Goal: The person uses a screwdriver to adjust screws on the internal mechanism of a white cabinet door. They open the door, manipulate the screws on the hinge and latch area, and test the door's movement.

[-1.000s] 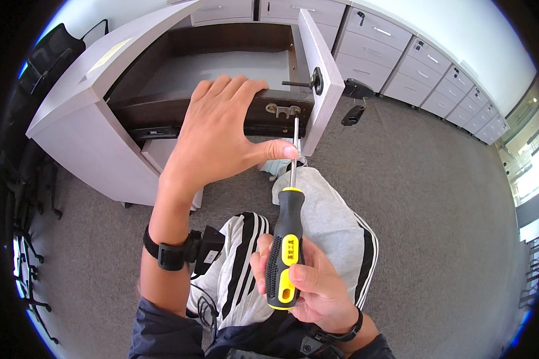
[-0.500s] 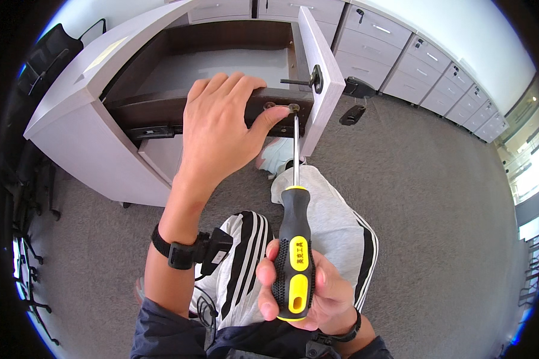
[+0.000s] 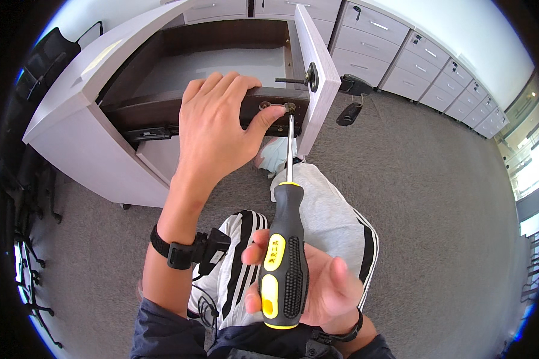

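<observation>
A pale drawer front (image 3: 318, 81) and dark brown drawer side (image 3: 144, 112) belong to a pulled-out drawer. My left hand (image 3: 215, 122) grips over the top of that side, its thumb pressed against the outside beside a round metal fitting (image 3: 289, 107). The screwdriver (image 3: 286, 230) has a black-and-yellow handle, and its shaft points up with the tip at this fitting. My right hand (image 3: 323, 284) cradles the handle from beneath; its fingers curl round the left, while the thumb stands off to the right. A lock (image 3: 312, 77) with a long rod sits in the drawer front.
Black keys (image 3: 350, 113) hang outside the drawer front. The pale cabinet (image 3: 81, 149) stands at left, with a closed lower drawer below. More drawer cabinets (image 3: 368, 45) line the back wall. Black office chairs (image 3: 51, 63) stand at far left; my knees are beneath my hands.
The screwdriver handle has turned, its yellow panels moving leftward. My right thumb has come away from the handle and its fingers have loosened. My left hand keeps its grip.
</observation>
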A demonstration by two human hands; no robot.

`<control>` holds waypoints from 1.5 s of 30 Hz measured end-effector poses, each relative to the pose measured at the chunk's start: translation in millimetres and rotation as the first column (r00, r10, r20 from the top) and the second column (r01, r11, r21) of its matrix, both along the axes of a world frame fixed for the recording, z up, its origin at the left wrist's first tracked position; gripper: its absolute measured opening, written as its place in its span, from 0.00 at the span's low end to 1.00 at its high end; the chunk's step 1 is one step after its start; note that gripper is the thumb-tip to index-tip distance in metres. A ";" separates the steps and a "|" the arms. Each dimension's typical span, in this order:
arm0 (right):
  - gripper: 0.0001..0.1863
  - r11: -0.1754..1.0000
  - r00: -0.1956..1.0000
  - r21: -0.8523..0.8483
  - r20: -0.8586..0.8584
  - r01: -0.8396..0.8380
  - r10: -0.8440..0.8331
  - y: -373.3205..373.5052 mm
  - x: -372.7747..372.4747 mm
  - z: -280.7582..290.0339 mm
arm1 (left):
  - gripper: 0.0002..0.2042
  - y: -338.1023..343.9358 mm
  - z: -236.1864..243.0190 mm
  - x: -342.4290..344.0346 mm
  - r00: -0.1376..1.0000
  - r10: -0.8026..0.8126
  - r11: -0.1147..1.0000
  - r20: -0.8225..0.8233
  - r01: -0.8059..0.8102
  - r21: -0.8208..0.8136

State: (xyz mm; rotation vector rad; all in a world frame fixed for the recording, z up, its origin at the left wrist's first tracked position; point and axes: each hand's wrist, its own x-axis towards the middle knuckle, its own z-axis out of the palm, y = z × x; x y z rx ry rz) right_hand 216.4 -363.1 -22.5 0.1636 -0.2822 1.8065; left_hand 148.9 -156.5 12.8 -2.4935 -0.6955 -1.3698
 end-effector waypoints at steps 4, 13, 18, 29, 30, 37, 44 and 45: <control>0.39 0.999 0.996 -0.002 0.080 -0.032 0.032 -0.7 1.0 -13.0 | 0.19 -1.3 1.7 -2.3 1.000 0.006 1.000 -0.003 -0.006 0.009; 0.35 0.997 0.971 -0.042 0.235 0.060 -0.049 -0.2 4.8 -11.7 | 0.19 -0.7 0.5 -2.4 1.000 0.020 1.000 -0.018 -0.020 0.008; 0.28 0.983 0.957 -0.144 0.282 0.110 -0.066 5.7 -5.8 -4.0 | 0.18 -1.5 1.6 0.9 1.000 0.021 0.999 -0.004 -0.020 0.035; 0.29 0.993 0.996 0.080 -0.025 -0.082 0.085 5.3 -2.9 -7.1 | 0.19 -0.2 -1.2 -0.6 1.000 -0.002 0.999 0.000 0.002 0.037; 0.29 0.994 0.996 0.078 -0.022 -0.082 0.084 6.0 -3.1 -9.4 | 0.19 0.0 -2.0 -0.9 1.000 -0.001 0.999 -0.002 0.001 0.037; 0.26 0.993 0.982 0.066 -0.153 -0.098 0.107 4.7 -5.2 -14.6 | 0.19 0.0 -2.9 -0.4 1.000 0.015 1.000 -0.020 -0.015 0.018; 0.29 0.987 0.987 0.025 0.018 -0.158 0.158 9.9 -12.4 -17.5 | 0.16 -0.2 -1.2 1.1 0.999 0.013 0.995 0.045 -0.017 0.094; 0.29 0.987 0.988 0.025 0.020 -0.156 0.155 10.4 -10.2 -19.3 | 0.18 -0.3 -1.5 1.4 1.000 0.011 0.998 0.019 -0.012 0.059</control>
